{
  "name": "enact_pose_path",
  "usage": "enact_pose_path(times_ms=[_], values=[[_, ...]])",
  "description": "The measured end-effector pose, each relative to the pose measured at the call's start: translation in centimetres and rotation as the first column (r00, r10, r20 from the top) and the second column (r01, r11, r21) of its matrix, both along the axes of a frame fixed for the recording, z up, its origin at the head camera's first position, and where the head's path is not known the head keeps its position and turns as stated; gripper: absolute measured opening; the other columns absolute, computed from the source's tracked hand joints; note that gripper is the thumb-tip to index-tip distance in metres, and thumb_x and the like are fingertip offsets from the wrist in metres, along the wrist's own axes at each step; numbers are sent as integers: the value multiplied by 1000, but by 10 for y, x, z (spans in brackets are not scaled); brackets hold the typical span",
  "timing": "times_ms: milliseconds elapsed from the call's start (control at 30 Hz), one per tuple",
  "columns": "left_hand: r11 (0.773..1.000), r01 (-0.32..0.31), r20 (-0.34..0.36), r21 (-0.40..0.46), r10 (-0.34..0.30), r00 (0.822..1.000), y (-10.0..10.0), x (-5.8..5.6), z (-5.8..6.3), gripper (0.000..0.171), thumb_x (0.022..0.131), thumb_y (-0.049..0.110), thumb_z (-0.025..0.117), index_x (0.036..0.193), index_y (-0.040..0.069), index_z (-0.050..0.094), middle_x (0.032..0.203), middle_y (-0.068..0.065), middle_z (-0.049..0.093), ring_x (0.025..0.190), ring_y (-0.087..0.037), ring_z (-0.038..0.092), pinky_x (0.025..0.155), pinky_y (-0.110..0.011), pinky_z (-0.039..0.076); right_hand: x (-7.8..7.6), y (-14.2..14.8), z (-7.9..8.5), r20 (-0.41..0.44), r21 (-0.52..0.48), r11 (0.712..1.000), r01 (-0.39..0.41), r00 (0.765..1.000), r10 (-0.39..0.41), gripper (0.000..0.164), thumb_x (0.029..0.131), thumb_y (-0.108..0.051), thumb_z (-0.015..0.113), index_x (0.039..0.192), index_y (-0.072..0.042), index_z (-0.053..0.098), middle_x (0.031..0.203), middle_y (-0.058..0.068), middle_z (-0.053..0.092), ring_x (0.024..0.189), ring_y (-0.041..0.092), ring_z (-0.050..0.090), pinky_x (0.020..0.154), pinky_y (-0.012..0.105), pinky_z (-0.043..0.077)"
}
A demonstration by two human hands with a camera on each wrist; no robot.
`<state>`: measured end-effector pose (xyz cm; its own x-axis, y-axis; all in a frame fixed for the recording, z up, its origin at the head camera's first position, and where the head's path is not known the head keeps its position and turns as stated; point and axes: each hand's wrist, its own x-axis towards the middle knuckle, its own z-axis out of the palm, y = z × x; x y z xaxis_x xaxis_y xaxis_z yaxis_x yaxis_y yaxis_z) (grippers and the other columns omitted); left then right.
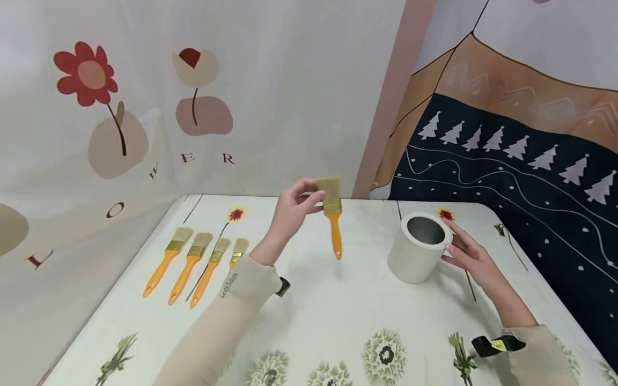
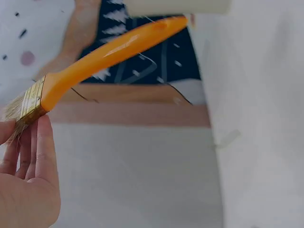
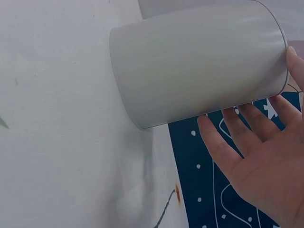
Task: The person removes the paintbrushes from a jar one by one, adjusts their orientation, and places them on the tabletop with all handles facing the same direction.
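My left hand point(image 1: 291, 210) pinches a paintbrush point(image 1: 334, 228) by its bristle end, above the middle of the table. The brush hangs with its orange handle pointing down, and its gold-coloured ferrule shows beside the fingertips. In the left wrist view the thumb and fingers meet around the pale bristles point(image 2: 15, 108). A hollow, off-white cylindrical can point(image 1: 411, 258) stands on the table to the right, its opening facing up. Fairly straight fingers of my right hand point(image 1: 473, 260) touch the can's right side, with the thumb near its rim in the right wrist view.
Several more orange-handled paintbrushes point(image 1: 205, 279) lie in a row at the table's left, the rightmost partly hidden by my left sleeve point(image 1: 251, 292). A flower-printed cloth covers the table point(image 1: 333, 305). Printed curtains point(image 1: 299, 107) hang behind and to the right.
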<state>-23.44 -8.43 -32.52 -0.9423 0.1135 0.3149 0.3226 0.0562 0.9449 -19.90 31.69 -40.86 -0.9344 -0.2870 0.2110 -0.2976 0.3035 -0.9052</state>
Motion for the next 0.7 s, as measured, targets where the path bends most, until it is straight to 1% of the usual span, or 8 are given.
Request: enact_pose_path(times_ms=[67,133,200,300,400,600,667,700], values=[[999,-20,61,-34,22,998,-11,-1,-9,27,98,12,63,121,-2,60,119,-21,63,107,-31,69,86,-36,61,0,0,1,4,6,1000,1,1000,-1,62,106,-11,46,161,-17,18,164,9,27,119,-21,45,86,11,54],[997,-34,115,-64,42,992,-21,-3,-19,28,98,12,63,122,-2,60,119,-20,63,109,-33,69,87,-37,61,0,1,1,5,17,1000,2,1000,-2,62,106,-13,46,161,-16,18,163,5,29,119,-21,45,87,10,54],[994,-42,169,-98,58,984,-31,-4,-29,29,99,13,62,123,-2,59,118,-19,63,108,-31,69,88,-38,61,0,1,2,5,21,1000,1,1000,-1,62,106,-13,47,161,-16,18,162,3,31,119,-21,45,87,10,54],[988,-41,241,-147,76,968,-43,-6,-43,28,100,13,60,123,-3,58,116,-18,63,104,-26,69,89,-39,60,1,1,3,7,22,1000,4,1000,-4,62,106,-13,47,160,-16,19,156,-9,36,118,-21,46,87,10,53],[978,-20,319,-209,88,944,-53,-8,-54,29,101,12,57,126,-2,56,119,-20,64,103,-25,69,91,-41,60,1,1,5,5,19,1000,4,1000,-4,62,105,-12,48,160,-15,20,150,-16,39,117,-21,48,86,10,54],[950,51,467,-309,105,878,-65,-11,-73,30,101,10,57,129,-1,53,120,-24,64,94,-24,71,85,-37,62,1,1,7,0,35,999,3,1000,-3,61,106,-13,48,160,-14,20,144,-23,40,117,-21,49,87,10,54],[936,73,490,-344,113,864,-67,-12,-79,29,100,8,58,126,-2,54,117,-24,65,87,-22,71,81,-36,63,1,2,7,-4,47,999,1,1000,-1,61,106,-14,48,160,-16,21,142,-25,40,117,-21,48,87,10,54],[925,85,492,-371,118,862,-67,-13,-82,27,99,8,58,124,-2,55,115,-23,65,84,-20,71,79,-35,63,1,2,8,-6,52,999,0,1000,0,60,106,-14,48,160,-16,21,142,-26,40,117,-21,48,87,10,53]])
